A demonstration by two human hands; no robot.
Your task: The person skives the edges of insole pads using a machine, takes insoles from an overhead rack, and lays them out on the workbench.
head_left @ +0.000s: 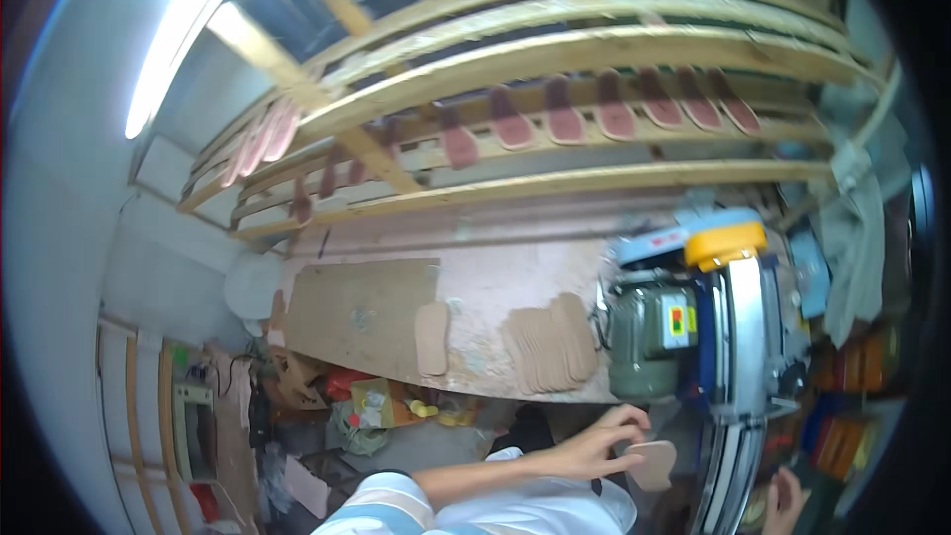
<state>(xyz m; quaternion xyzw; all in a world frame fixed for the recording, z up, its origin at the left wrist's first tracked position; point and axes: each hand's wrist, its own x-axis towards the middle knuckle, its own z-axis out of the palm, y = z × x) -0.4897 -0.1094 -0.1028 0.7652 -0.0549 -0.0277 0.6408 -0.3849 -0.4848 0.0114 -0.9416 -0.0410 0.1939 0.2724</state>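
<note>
My left hand (606,444) reaches in front of the bench edge, its fingers closed on one end of a beige insole (654,466). The insole's rounded end points toward the machine. Farther right, beyond the machine's long metal part, my right hand (784,501) shows at the lower edge, fingers apart and nothing visible in it. On the bench, a row of overlapping beige insoles (550,342) lies left of the machine with a green motor (649,337). One single insole (432,337) rests by the right edge of a brown board (347,312).
Wooden racks (555,54) span the space above the bench, with several reddish insoles (565,114) leaning along them. A yellow machine part (726,243) stands behind the motor. Below the bench at left are a cardboard box (381,404) and bags. Grey cloth (852,238) hangs at right.
</note>
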